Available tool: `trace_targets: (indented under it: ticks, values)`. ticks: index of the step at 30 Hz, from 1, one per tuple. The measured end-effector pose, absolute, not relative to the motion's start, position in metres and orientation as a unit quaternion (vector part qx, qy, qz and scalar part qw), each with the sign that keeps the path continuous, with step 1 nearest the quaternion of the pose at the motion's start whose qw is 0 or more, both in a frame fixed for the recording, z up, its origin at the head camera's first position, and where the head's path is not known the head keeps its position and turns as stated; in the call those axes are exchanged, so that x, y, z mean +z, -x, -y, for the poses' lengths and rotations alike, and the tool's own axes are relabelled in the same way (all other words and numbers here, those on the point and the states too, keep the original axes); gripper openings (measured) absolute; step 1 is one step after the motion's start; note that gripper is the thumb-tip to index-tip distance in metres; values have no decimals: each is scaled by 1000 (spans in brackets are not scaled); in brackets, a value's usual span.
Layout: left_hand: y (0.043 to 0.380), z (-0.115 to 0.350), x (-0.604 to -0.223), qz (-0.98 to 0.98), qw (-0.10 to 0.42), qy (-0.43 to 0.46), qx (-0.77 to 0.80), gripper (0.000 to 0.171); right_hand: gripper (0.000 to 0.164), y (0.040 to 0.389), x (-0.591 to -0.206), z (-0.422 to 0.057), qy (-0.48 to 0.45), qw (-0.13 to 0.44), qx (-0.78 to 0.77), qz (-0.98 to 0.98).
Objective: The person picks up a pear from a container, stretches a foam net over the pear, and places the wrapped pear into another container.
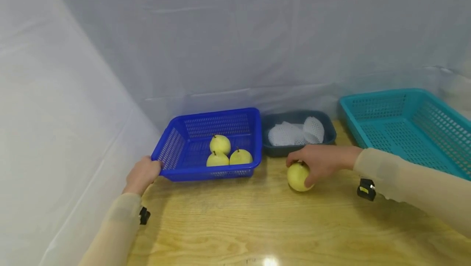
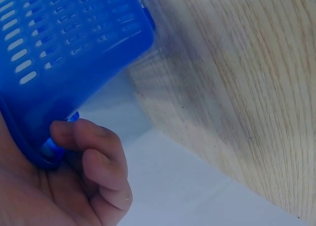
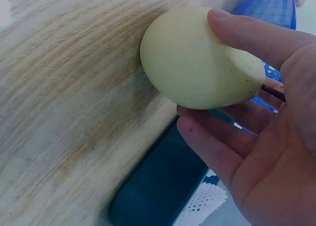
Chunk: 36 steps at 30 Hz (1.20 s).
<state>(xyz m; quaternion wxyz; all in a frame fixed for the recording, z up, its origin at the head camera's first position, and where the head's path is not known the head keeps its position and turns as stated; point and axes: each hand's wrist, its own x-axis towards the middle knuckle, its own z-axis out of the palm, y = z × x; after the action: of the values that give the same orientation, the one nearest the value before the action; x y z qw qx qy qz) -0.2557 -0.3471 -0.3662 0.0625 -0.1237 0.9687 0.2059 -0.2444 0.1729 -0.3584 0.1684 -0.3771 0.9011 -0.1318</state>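
Note:
My left hand grips the near left corner of a blue plastic basket; in the left wrist view its fingers curl round the rim. Three yellow-green pears, one of them a pear at the back, sit in the basket's front right part. Right of the basket, my right hand holds another pear from above, thumb on one side and fingers on the other. That pear's dark stem points toward the palm, and its lower side is close over the wooden table.
A dark grey-green tray with white foam fruit nets stands just behind the right hand. Farther right is a large teal basket, partly behind the right forearm. White sheeting rises behind and to the left.

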Motion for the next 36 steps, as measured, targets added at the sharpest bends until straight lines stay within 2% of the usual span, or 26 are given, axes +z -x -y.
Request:
trace_targets:
  ticks: [9, 22, 30, 33, 36]
  values:
    - [256, 347, -369, -971, 59, 125, 195, 39, 63, 240, -369, -169, 366, 145, -124, -911]
    - [256, 349, -366, -975, 63, 112, 183, 40, 71, 237, -366, -169, 334, 184, -149, -912]
    - [256, 352, -359, -977, 86, 89, 172, 62, 86, 236, -367, -175, 329, 180, -149, -915]
    - [255, 352, -357, -980, 82, 89, 158, 71, 87, 233, -363, -179, 315, 184, -160, -917]
    - [255, 350, -356, -983, 67, 96, 142, 72, 88, 231, -358, -184, 304, 197, -174, -916]
